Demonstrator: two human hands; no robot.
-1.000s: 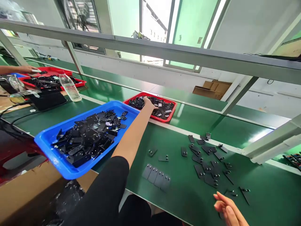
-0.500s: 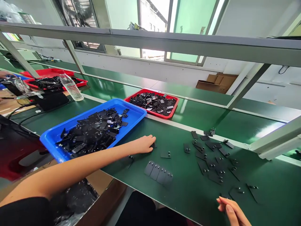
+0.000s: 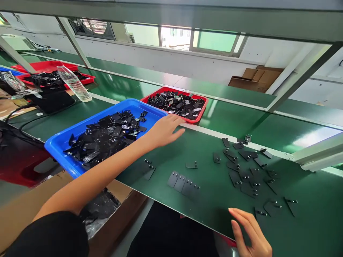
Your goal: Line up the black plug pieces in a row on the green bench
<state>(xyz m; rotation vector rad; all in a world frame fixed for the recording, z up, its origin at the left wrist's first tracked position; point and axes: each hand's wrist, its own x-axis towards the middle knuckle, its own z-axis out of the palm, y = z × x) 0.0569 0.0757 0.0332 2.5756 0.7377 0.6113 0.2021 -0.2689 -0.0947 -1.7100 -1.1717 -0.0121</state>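
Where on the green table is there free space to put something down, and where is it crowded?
Free: the green table between the left hand and the scattered black parts, around one single part; also the near edge between the row of four parts and the right hand. Crowded: the scattered parts, the blue tray and the red tray.

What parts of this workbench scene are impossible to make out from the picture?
Head view only:
- Right hand: palm and wrist cut off by the bottom edge.
- Left hand: its underside faces away, so anything under it is hidden.
- Black parts in the red tray: too small and jumbled to identify.
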